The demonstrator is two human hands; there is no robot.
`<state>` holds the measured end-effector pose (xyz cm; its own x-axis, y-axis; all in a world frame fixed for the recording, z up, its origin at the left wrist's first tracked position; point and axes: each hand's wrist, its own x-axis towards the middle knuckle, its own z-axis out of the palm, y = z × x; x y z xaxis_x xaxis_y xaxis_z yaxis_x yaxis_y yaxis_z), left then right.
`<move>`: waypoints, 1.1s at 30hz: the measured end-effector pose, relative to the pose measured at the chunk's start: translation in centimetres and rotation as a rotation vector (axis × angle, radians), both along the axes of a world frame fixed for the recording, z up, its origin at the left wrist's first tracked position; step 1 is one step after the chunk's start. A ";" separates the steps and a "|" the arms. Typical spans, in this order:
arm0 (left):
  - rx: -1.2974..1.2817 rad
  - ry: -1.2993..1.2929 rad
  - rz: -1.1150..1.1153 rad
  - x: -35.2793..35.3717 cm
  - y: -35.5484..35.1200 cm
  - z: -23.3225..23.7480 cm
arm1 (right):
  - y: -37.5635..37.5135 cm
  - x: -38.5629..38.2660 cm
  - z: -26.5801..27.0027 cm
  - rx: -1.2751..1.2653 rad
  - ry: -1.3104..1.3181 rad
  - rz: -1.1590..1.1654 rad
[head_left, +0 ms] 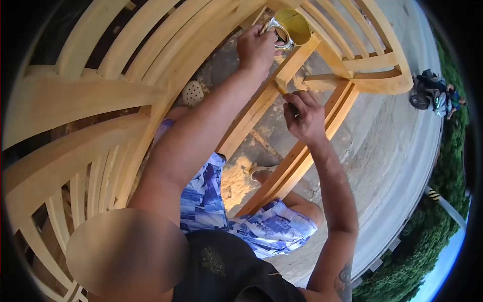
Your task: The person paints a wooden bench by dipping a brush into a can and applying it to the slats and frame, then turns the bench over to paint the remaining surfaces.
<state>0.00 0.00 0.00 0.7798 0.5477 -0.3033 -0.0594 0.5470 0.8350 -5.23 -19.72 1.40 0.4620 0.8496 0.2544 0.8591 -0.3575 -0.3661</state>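
Note:
My left hand (256, 48) is closed around the side of a metal can (294, 27) with a yellowish inside, tilted so its opening shows. The can is beside the top of the wooden frame. In my right hand (304, 116) a small paintbrush (280, 86) is gripped by its handle, most of which the fingers hide. Its tip lies right at a pale wooden rail (264, 103) of the frame. A second, darker double rail (302, 151) runs just below and behind my right hand.
Slatted wooden furniture (85, 105) curves around the left side, and another slatted part (372, 65) stands at upper right. Sawdust (240, 181) lies on the concrete by my feet. A perforated clog (192, 93) shows on the left. On the road, a person (455, 100) is with a motorbike (432, 95).

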 end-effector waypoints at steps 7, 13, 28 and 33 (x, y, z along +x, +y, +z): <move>0.015 0.027 -0.010 -0.7 0.3 0.1 | 1.3 -8.2 1.1 0.076 0.347 0.108; -0.007 0.028 0.010 -0.4 0.1 0.2 | -0.1 -5.7 2.0 0.024 0.723 -0.145; -0.030 0.046 -0.025 -0.2 0.2 1.0 | -0.2 -5.3 0.5 0.028 0.153 0.062; -0.077 0.039 -0.015 -0.4 0.0 0.9 | -0.6 -5.7 2.7 0.063 0.710 -0.012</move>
